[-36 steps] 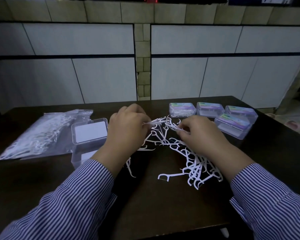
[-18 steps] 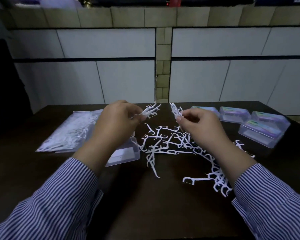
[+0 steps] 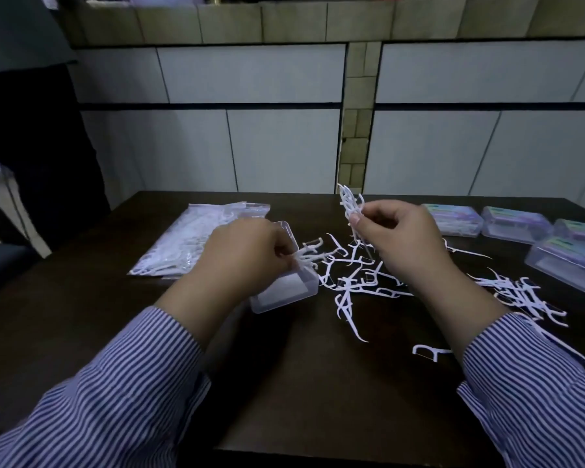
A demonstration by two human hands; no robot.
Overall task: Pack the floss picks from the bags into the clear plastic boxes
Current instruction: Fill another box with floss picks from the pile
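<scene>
Lowering a small bunch of white plastic floss picks [image 3: 309, 256] toward the open clear plastic box [image 3: 286, 293], my left hand [image 3: 247, 255] has its fingers curled round their handles, with the heads fanning out just past the fingertips and over the box's far rim. My right hand [image 3: 397, 234] pinches a second bunch of white picks [image 3: 350, 204] upright between thumb and fingers, held above the dark wooden table [image 3: 301, 383]. Between the two grips lies the loose scatter of white floss picks [image 3: 358, 282], and more trail away beyond the right wrist. On the far side of the left hand sits the clear plastic bag of picks [image 3: 196, 238]; outward of the right hand stand four closed clear boxes with coloured labels [image 3: 517, 221], which I judge already filled.

To do this step well, I think the left bunch should be turned so handles lie along the box's long side before the fingers ease apart, low inside the walls so none spring out. The box is light and may skid; a fingertip against its wall would steady it. The right bunch should wait, heads aligned, until the first is settled
</scene>
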